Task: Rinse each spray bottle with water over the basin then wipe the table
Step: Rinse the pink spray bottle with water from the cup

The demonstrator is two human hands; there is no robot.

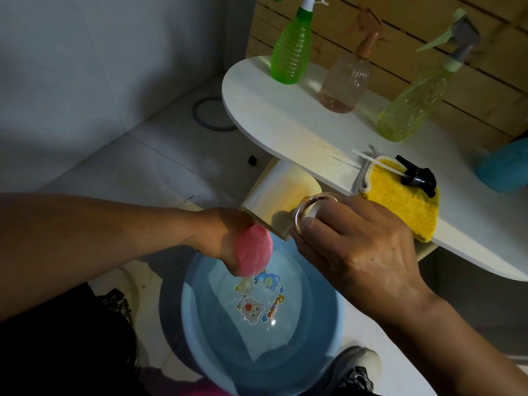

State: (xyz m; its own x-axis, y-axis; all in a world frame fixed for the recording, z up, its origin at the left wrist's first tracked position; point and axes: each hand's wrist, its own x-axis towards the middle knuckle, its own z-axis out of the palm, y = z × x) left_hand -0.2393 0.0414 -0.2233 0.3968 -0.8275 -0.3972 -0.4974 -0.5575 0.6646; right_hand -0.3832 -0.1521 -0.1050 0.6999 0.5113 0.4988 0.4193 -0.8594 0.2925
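Note:
My left hand (pixel 225 238) grips a pink spray bottle (pixel 253 250), tilted mouth-down over the blue basin (pixel 320 332) on the floor, which holds water. A thin stream falls from the bottle. My right hand (pixel 357 250) holds a glass cup (pixel 310 208) by its side, just above the basin's far rim. On the white table (pixel 271 110) stand a green spray bottle (pixel 290 52), a clear pinkish one (pixel 344 81) and a pale yellow-green one (pixel 411 104). A black spray head (pixel 418 177) with its tube lies on a yellow cloth (pixel 403 204).
A blue object (pixel 505 167) sits at the table's right edge. A cream drawer or shelf (pixel 277 190) juts out under the tabletop beside the basin. A dark ring (pixel 211 114) lies on the tiled floor by the wall. My shoe (pixel 354 367) is beside the basin.

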